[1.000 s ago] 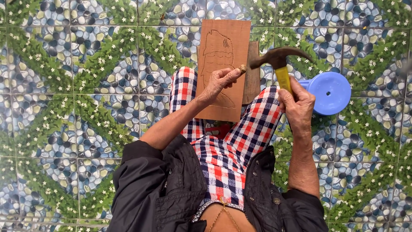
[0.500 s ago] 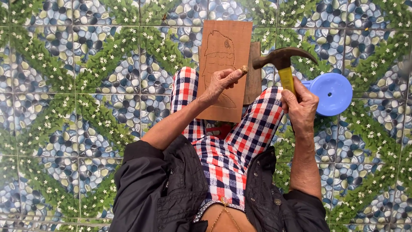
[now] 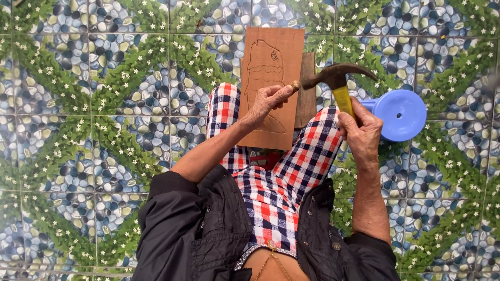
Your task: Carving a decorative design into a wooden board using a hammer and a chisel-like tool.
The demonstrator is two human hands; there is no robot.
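Observation:
A brown wooden board (image 3: 273,57) with a carved outline of a fish rests across my knees, which are in red, white and blue checked trousers. My left hand (image 3: 268,101) lies on the board and grips a small chisel (image 3: 295,85) whose wooden butt points right. My right hand (image 3: 359,130) holds a claw hammer (image 3: 336,78) by its yellow handle. The hammer's head touches, or nearly touches, the chisel's butt.
A second, darker wood piece (image 3: 307,91) sits under the board's right edge. A blue round plastic stool (image 3: 401,114) stands just right of my right hand. The floor (image 3: 104,104) is tiled with a pebble and green leaf pattern. I wear a black jacket.
The hammer head has stayed at the chisel's butt with only a slight shift. Both hands keep their grip and the board has not moved.

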